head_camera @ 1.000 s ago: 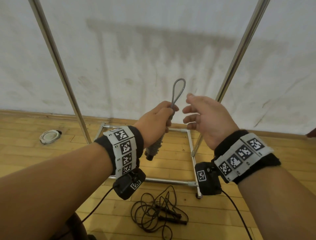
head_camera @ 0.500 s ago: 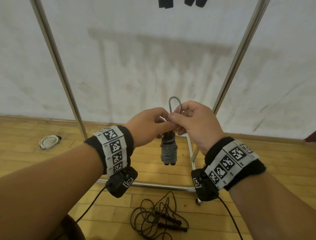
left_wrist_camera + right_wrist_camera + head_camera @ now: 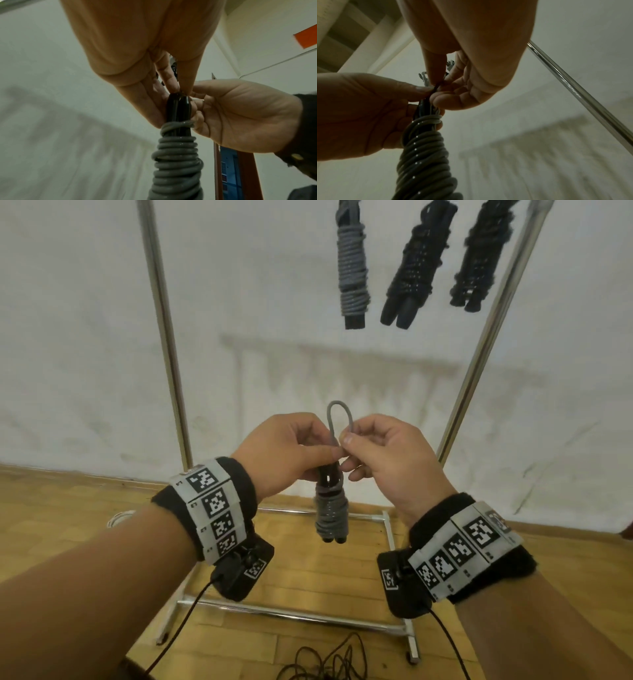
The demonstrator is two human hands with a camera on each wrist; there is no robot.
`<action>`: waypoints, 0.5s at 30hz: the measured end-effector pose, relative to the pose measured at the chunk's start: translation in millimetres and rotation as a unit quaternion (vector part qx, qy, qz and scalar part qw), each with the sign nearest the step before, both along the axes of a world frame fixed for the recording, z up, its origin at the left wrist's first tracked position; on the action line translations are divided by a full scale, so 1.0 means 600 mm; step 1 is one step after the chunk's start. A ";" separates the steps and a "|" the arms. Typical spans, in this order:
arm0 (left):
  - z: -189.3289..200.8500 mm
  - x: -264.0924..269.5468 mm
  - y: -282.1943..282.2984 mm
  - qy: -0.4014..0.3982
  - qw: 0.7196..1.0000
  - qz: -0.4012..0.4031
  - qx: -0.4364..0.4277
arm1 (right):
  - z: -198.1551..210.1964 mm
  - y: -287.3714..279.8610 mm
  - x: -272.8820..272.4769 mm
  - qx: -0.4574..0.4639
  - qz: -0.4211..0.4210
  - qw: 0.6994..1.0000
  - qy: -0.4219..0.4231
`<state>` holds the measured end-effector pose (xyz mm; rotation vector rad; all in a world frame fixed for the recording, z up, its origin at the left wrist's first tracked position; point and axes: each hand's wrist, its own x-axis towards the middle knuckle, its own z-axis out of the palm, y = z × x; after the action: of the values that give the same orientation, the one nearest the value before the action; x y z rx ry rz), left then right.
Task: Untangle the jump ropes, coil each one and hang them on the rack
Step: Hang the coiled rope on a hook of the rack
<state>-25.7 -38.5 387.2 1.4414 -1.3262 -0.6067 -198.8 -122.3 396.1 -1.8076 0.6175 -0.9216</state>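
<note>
Head view shows a wood floor (image 3: 308,577) and a white wall (image 3: 85,337). Three wound ropes (image 3: 352,268) hang on the rack (image 3: 164,337). Both hands are close together: the left hand (image 3: 281,453) and right hand (image 3: 387,453) pinch the grey rope (image 3: 330,518), which hangs down. A tangled black rope (image 3: 329,662) lies on the floor.

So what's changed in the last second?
The right hand, open and off the rope a second ago, now pinches the loop of the grey bundle. The view tilted up, showing three hung bundles. The left hand still holds the bundle; the black tangle stays on the floor.
</note>
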 end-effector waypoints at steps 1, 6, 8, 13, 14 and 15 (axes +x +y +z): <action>0.017 0.005 0.007 -0.006 1.000 -0.002 -0.002 | 0.013 0.005 0.005 0.000 -0.002 1.000 -0.006; 0.127 0.033 0.040 -0.071 0.998 -0.003 0.000 | 0.097 0.035 0.029 -0.025 0.001 0.999 -0.021; 0.176 0.040 0.048 -0.102 0.995 -0.002 -0.001 | 0.136 0.046 0.040 -0.037 0.012 0.999 -0.018; 0.289 0.056 0.063 -0.142 0.990 0.005 -0.006 | 0.234 0.058 0.067 -0.073 0.042 0.996 0.012; 0.308 0.061 0.063 -0.129 0.991 0.010 -0.012 | 0.253 0.057 0.071 -0.079 0.041 0.996 0.007; 0.324 0.067 0.063 -0.110 0.994 0.014 -0.024 | 0.271 0.054 0.075 -0.087 0.036 0.996 0.004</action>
<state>14.8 -0.7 581.9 1.5183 -1.4788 -0.4043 -153.9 -89.8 558.8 -1.9765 0.4859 -0.9434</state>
